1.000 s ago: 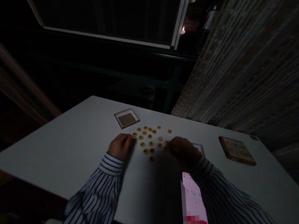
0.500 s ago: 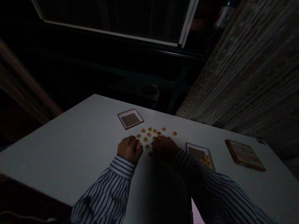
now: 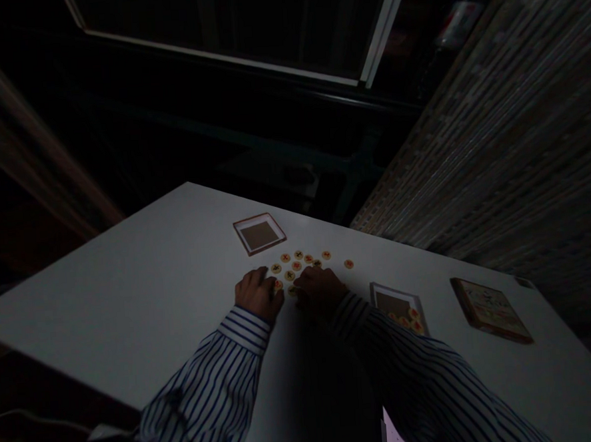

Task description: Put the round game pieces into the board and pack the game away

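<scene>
Several round Chinese chess pieces [image 3: 289,275] with red or dark characters lie face up in a loose cluster on the white table. My left hand [image 3: 257,295] rests at the cluster's left side, fingers loosely bent and apart. A red-marked piece [image 3: 278,285] sits beside its index finger and thumb. From the right, my right hand [image 3: 320,289] reaches over the near edge of the cluster with its fingers bent and somewhat apart. Its fingertips are by a dark-marked piece [image 3: 292,291]. Dim light and the hand itself hide what lies under the right palm.
Behind the pieces lies an open shallow tray [image 3: 259,234]. A second tray [image 3: 395,301], right of my right arm, holds several red-marked pieces. Farther right is a flat box [image 3: 491,309] with a printed top. A strand curtain [image 3: 472,170] hangs beyond the table's right side.
My right hand has shifted slightly left, covering a dark-marked piece that showed before. The left hand stays about where it was. The whole view has moved a little.
</scene>
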The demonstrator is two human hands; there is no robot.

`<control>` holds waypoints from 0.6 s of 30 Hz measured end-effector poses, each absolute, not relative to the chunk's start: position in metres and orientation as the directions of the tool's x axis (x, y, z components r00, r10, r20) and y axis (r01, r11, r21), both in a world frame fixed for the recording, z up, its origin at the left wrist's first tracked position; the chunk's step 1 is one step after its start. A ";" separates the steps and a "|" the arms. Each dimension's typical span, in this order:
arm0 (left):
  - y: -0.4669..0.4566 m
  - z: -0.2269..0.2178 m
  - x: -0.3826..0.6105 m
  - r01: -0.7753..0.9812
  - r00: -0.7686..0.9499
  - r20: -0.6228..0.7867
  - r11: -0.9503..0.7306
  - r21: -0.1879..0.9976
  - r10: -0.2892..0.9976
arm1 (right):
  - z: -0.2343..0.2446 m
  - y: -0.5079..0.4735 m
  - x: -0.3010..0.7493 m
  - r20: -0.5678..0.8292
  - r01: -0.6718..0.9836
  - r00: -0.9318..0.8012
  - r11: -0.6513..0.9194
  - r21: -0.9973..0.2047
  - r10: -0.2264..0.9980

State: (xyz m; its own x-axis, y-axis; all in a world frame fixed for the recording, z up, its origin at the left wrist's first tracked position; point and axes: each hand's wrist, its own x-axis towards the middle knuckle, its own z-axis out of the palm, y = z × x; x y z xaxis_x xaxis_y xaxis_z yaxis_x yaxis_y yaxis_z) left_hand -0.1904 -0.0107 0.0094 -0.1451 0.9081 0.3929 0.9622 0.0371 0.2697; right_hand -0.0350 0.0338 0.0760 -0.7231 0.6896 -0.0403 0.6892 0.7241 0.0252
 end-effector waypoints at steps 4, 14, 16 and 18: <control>-0.010 0.006 -0.191 0.961 -0.147 0.427 0.026 0.277 0.892 | 0.077 0.035 -0.032 -0.050 0.685 -0.727 0.728 0.010 0.685; -0.009 0.009 -0.191 0.947 -0.143 0.475 -0.019 0.320 0.868 | 0.081 0.036 -0.024 -0.030 0.687 -0.726 0.727 0.001 0.687; -0.008 0.013 -0.191 0.935 -0.146 0.502 -0.046 0.351 0.852 | 0.084 0.038 -0.022 -0.022 0.696 -0.717 0.718 0.002 0.696; -0.009 0.016 -0.191 0.920 -0.151 0.531 -0.078 0.384 0.834 | 0.088 0.038 -0.020 -0.015 0.718 -0.696 0.696 0.007 0.718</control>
State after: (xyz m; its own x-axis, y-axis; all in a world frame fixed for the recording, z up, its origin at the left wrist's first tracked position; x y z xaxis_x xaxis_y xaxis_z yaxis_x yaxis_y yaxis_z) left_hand -0.1911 -0.0086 0.0156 -0.1511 0.8338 0.5310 0.9202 -0.0777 0.3837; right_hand -0.0202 0.0382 0.0883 -0.6960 0.7179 -0.0153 0.7179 0.6961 0.0069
